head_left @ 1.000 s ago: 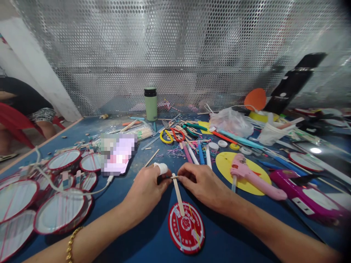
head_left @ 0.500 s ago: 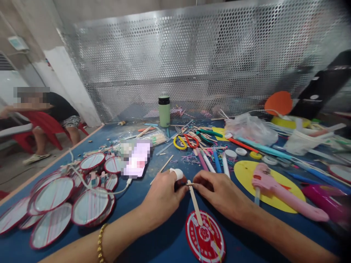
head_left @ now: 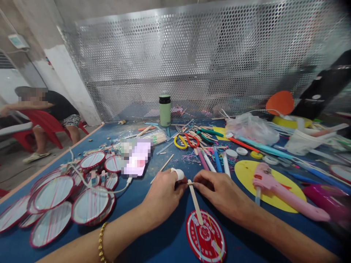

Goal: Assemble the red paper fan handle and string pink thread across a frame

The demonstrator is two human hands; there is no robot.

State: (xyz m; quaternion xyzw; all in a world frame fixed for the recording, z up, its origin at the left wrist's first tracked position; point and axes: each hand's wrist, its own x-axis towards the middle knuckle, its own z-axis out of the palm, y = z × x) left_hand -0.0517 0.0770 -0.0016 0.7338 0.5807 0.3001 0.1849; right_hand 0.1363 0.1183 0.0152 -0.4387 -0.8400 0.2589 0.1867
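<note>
My left hand (head_left: 166,188), with a white wrapping on one finger, pinches one end of a thin, short, light-brown strip (head_left: 191,183). On the other end, my right hand (head_left: 218,190) closes thumb and forefinger. The strip lies crosswise at the far tip of a flat wooden craft stick (head_left: 196,202); whether it is wood or cord I cannot tell. The stick's near end rests on a red round disc (head_left: 205,233) with white lettering and a flower mark. Coloured strands cross the disc, which lies on the blue table just before me.
Several red-rimmed round drums (head_left: 91,204) pile at left, beside a charging phone (head_left: 137,159). Scissors (head_left: 181,142), markers (head_left: 217,159) and a green bottle (head_left: 165,111) stand or lie beyond. At right, a pink glue gun (head_left: 285,193) rests on a yellow oval (head_left: 241,173). A person sits far left.
Both hands stay almost in place, pinching the strip at the stick's tip. The view has shifted very slightly. The seated person's head has moved a little.
</note>
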